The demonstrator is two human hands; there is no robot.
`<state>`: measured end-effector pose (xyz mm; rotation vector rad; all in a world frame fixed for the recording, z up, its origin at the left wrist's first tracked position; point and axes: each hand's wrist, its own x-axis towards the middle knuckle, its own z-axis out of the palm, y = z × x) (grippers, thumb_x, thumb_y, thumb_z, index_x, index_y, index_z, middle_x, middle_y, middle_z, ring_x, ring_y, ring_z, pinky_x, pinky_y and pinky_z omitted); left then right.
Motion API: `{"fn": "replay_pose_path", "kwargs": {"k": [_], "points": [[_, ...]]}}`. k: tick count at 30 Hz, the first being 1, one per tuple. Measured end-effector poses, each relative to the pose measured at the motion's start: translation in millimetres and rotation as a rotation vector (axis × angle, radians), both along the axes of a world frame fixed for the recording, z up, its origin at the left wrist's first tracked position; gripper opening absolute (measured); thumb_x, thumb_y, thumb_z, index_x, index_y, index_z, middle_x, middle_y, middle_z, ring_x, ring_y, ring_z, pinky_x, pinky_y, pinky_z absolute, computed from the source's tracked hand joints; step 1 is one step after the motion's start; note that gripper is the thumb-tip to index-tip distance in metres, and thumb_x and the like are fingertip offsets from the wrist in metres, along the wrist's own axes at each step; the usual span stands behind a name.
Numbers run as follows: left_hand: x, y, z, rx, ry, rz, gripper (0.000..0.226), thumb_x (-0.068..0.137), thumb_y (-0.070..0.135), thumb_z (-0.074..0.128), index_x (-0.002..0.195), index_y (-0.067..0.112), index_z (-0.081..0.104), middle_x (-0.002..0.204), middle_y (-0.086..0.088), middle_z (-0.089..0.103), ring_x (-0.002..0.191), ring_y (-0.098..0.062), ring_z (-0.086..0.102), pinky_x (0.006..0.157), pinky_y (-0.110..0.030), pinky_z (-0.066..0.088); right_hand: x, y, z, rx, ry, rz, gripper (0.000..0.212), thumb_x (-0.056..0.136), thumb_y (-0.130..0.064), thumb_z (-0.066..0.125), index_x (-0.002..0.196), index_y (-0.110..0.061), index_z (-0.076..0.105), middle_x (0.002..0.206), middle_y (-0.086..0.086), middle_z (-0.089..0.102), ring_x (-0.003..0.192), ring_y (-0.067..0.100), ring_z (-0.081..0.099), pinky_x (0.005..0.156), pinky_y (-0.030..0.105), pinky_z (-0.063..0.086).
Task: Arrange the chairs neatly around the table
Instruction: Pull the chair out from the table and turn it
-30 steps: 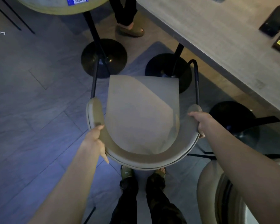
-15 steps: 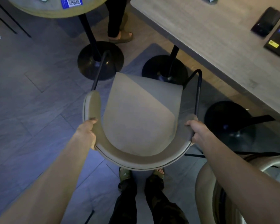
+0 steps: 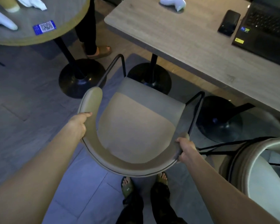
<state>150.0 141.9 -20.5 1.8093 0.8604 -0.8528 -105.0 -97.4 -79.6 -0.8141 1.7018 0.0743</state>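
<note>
Centrally: beige chair (image 3: 136, 131) w/ curved backrest, black metal frame, seat angled toward rectangular table (image 3: 176, 39), front edge near its black pedestal base (image 3: 149, 78). Left hand (image 3: 78, 125) clamped on backrest's left side; right hand (image 3: 185, 148) clamped on right end. Second chair (image 3: 257, 167) just beside, lower right. On rect. table: phone (image 3: 229, 22), laptop (image 3: 265, 25). Round table (image 3: 39, 25) upper left, w/ blue QR card (image 3: 44, 27). Another person's sandalled foot (image 3: 99, 51) btwn tables.
</note>
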Motion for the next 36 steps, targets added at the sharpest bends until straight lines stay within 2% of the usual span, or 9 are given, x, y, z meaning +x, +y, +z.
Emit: {"fn": "replay_pose_path", "kwargs": {"k": [3, 7, 9, 11, 14, 17, 23, 31, 36], "points": [[16.4, -8.3, 2.6, 0.003, -0.022, -0.016, 0.055, 0.094, 0.028, 0.062, 0.141, 0.003, 0.046, 0.144, -0.013, 0.049, 0.131, -0.031, 0.047, 0.105, -0.041, 0.035, 7.5, 3.3, -2.4, 0.016, 0.002, 0.023, 0.043, 0.093, -0.014, 0.058, 0.134, -0.011, 0.045, 0.118, 0.020, 0.062, 0.074, 0.032, 0.058, 0.056, 0.041, 0.046], [44.8, -3.8, -15.8, -0.010, -0.038, 0.005, 0.070, 0.079, 0.039, 0.076, 0.135, 0.003, 0.053, 0.129, -0.013, 0.061, 0.114, -0.034, 0.060, 0.101, -0.045, 0.044, 16.2, 5.7, -4.5, 0.024, 0.001, -0.009, 0.039, 0.091, -0.013, 0.061, 0.126, -0.009, 0.044, 0.119, 0.022, 0.063, 0.085, 0.036, 0.064, 0.063, 0.047, 0.053], [74.5, 12.7, -67.6, 0.038, -0.071, 0.000, 0.083, 0.066, 0.044, 0.083, 0.134, 0.005, 0.054, 0.125, -0.016, 0.064, 0.106, -0.036, 0.064, 0.098, -0.052, 0.048, 20.2, 3.8, -5.6, 0.041, -0.006, -0.018, 0.048, 0.090, -0.018, 0.066, 0.132, -0.007, 0.044, 0.121, 0.023, 0.064, 0.098, 0.039, 0.067, 0.068, 0.050, 0.057], [76.6, 12.5, -74.7, 0.078, -0.096, 0.006, 0.090, 0.061, 0.044, 0.085, 0.135, 0.006, 0.053, 0.126, -0.017, 0.063, 0.104, -0.036, 0.065, 0.095, -0.053, 0.050, 22.5, 2.6, -5.4, 0.079, -0.008, -0.050, 0.059, 0.086, -0.030, 0.070, 0.136, -0.011, 0.046, 0.120, 0.020, 0.066, 0.098, 0.038, 0.068, 0.061, 0.046, 0.057], [45.2, -7.4, -22.2, 0.215, -0.247, -0.115, 0.071, 0.081, 0.033, 0.073, 0.140, 0.006, 0.045, 0.137, -0.018, 0.052, 0.119, -0.036, 0.056, 0.101, -0.044, 0.047, 26.7, -0.2, -5.6, 0.039, 0.004, -0.089, 0.069, 0.079, -0.036, 0.073, 0.137, -0.011, 0.046, 0.120, 0.016, 0.065, 0.100, 0.037, 0.067, 0.079, 0.051, 0.058], [30.9, -10.4, -12.3, 0.424, -0.395, -0.319, 0.058, 0.088, 0.033, 0.058, 0.141, 0.018, 0.040, 0.140, -0.016, 0.042, 0.125, -0.039, 0.046, 0.104, -0.051, 0.040, 28.0, -4.2, -4.7, -0.082, 0.056, -0.092, 0.077, 0.081, -0.031, 0.072, 0.144, -0.013, 0.031, 0.132, 0.016, 0.056, 0.114, 0.039, 0.060, 0.097, 0.055, 0.052], [19.7, -2.5, -19.9, 0.414, -0.461, -0.438, 0.046, 0.094, 0.030, 0.053, 0.138, 0.021, 0.042, 0.132, -0.015, 0.057, 0.120, -0.040, 0.054, 0.102, -0.047, 0.043, 25.1, -1.9, -9.2, -0.098, -0.012, 0.035, 0.068, 0.093, -0.018, 0.056, 0.153, -0.020, 0.023, 0.136, 0.017, 0.054, 0.117, 0.041, 0.059, 0.098, 0.056, 0.052], [20.9, -4.7, -26.4, 0.449, -0.486, -0.439, 0.044, 0.097, 0.027, 0.049, 0.140, 0.021, 0.042, 0.132, -0.016, 0.058, 0.119, -0.039, 0.055, 0.101, -0.044, 0.042, 24.7, 0.4, -10.1, -0.180, 0.017, 0.064, 0.052, 0.095, -0.015, 0.049, 0.145, -0.013, 0.034, 0.131, 0.017, 0.057, 0.113, 0.040, 0.060, 0.096, 0.055, 0.053], [13.8, -8.8, -26.0, 0.415, -0.492, -0.423, 0.043, 0.098, 0.027, 0.050, 0.140, 0.021, 0.043, 0.132, -0.015, 0.058, 0.120, -0.038, 0.055, 0.102, -0.044, 0.042, 15.2, -3.0, -8.7, -0.165, 0.073, 0.139, 0.053, 0.098, -0.017, 0.042, 0.149, -0.012, 0.029, 0.136, 0.017, 0.054, 0.117, 0.041, 0.057, 0.099, 0.054, 0.051]]}}
